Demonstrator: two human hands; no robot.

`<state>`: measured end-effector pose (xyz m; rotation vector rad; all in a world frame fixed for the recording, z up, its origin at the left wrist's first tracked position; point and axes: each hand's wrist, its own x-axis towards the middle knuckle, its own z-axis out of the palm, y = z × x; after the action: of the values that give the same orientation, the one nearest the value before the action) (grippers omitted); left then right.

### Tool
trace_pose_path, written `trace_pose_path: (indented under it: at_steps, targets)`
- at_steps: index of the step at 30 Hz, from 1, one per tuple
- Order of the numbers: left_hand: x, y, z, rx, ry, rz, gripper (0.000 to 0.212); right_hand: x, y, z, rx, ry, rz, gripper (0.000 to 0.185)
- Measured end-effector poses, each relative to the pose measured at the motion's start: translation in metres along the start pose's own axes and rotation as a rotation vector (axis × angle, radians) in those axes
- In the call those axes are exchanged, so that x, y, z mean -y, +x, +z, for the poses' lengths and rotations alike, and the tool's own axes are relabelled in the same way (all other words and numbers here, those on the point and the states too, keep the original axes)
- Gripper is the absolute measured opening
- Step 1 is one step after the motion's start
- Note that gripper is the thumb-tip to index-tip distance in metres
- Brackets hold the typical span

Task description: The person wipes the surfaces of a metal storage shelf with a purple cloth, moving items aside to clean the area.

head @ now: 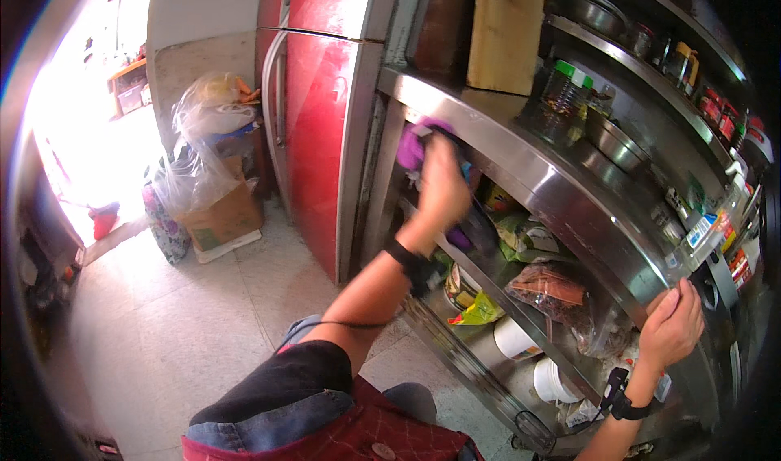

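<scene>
My left hand (444, 183), blurred, reaches to a purple cloth item (410, 148) under the front edge of a stainless steel counter (537, 174). Its fingers overlap the purple cloth, but their grip is not clear. Dark fabric (482, 232) hangs just past the hand. Farther right, my right hand (671, 327) is curled over the counter's front edge, near a clear plastic bottle (692, 250). Both wrists wear black bands. Under the counter, a shelf carries a green packet (528, 235) and a clear bag of brown dried goods (552, 290).
A red refrigerator (314, 138) stands left of the counter. By the wall are a cardboard box (226, 217) and plastic bags (201, 174). White tubs (515, 339) sit on the bottom shelf. Green-lidded jars (558, 98), a steel bowl (616, 141) and a wooden board (506, 34) stand above.
</scene>
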<state>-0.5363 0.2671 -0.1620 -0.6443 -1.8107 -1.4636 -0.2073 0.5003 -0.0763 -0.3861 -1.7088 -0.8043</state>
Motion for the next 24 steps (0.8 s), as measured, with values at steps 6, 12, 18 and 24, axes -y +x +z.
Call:
trace_pose_path:
  at_steps: [6,12,18,24]
  targets:
    - [0.045,0.053,-0.033,-0.119,0.006,-0.118,0.062,0.015,-0.003,0.007,-0.007,0.039,0.043,0.033]
    - [-0.085,-0.078,0.022,0.164,-0.111,0.082,0.070,0.006,0.001,0.000,-0.022,0.002,0.044,0.032]
    - [-0.031,-0.027,0.019,-0.109,-0.001,0.076,0.062,0.008,0.001,0.001,-0.046,0.024,0.048,0.030]
    - [-0.021,-0.012,0.015,-0.082,-0.271,-0.104,0.055,0.016,0.006,-0.004,-0.064,0.045,0.051,0.028]
